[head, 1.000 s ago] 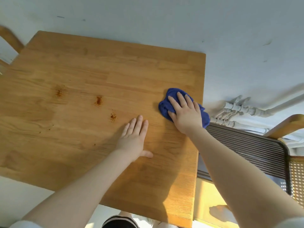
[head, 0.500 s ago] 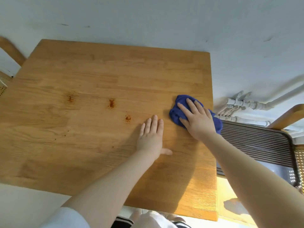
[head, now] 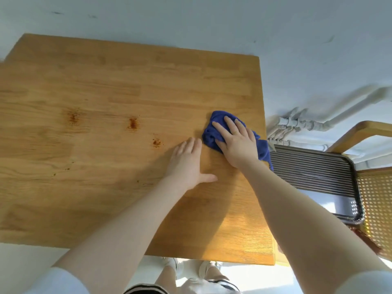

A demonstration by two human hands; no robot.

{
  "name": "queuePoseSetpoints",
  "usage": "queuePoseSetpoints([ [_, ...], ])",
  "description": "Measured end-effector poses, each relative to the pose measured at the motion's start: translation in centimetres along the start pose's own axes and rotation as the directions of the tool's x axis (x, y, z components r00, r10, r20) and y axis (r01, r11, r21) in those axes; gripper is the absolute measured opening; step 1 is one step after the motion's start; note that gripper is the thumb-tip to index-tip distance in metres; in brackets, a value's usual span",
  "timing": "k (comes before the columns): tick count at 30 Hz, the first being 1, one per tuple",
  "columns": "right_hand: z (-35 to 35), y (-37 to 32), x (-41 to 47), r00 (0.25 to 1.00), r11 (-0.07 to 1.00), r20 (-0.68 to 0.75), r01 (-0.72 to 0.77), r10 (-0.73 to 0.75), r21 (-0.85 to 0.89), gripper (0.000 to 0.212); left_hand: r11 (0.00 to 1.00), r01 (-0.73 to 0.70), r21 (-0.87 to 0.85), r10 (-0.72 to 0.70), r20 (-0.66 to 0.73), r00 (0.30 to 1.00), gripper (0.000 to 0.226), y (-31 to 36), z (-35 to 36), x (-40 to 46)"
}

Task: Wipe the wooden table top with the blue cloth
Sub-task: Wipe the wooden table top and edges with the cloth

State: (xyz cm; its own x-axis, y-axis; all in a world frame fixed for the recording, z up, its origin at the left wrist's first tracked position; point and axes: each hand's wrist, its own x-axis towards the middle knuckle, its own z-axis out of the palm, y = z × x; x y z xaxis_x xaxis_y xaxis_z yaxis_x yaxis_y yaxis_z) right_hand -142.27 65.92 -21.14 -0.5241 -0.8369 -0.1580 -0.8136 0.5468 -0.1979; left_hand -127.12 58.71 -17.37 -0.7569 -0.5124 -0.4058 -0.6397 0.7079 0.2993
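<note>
Blue cloth (head: 212,135) under R hand (head: 237,145) fingers (head: 230,125) — pressed flat.

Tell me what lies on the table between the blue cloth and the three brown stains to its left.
The left hand rests flat on the wooden table top, beside the blue cloth under the right hand. Its fingertips reach partway into the path to the nearest stain. Nothing else visible stands between.
</note>
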Motion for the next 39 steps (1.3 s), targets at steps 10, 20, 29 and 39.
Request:
queuePoseSetpoints([
  [10, 1.4, -4.5, -4.6, 0.968, 0.966, 0.077, 0.245, -0.239, -0.084, 0.054, 0.963, 0.259, 0.077, -0.258, -0.031, 0.966, 0.107, -10.8, -3.3, -5.1],
  [20, 0.8, -5.8, 3.7, 0.996, 0.996, -0.007, -0.085, 0.085, -0.021, 0.048, 0.907, 0.384, 0.171, -0.387, -0.017, 0.922, 0.128, -14.9, -3.4, -3.4],
  [29, 2.3, -9.5, -1.8, 0.978, 0.975, 0.034, 0.207, -0.205, -0.078, 0.051, 0.916, 0.361, 0.177, -0.366, -0.007, 0.931, 0.129, -14.7, -3.9, -2.9],
  [39, 1.3, -10.3, 5.6, 0.992, 0.992, -0.031, -0.122, 0.121, -0.03, 0.048, 0.925, 0.317, 0.211, -0.311, -0.061, 0.948, 0.12, -15.4, -3.4, -2.1],
])
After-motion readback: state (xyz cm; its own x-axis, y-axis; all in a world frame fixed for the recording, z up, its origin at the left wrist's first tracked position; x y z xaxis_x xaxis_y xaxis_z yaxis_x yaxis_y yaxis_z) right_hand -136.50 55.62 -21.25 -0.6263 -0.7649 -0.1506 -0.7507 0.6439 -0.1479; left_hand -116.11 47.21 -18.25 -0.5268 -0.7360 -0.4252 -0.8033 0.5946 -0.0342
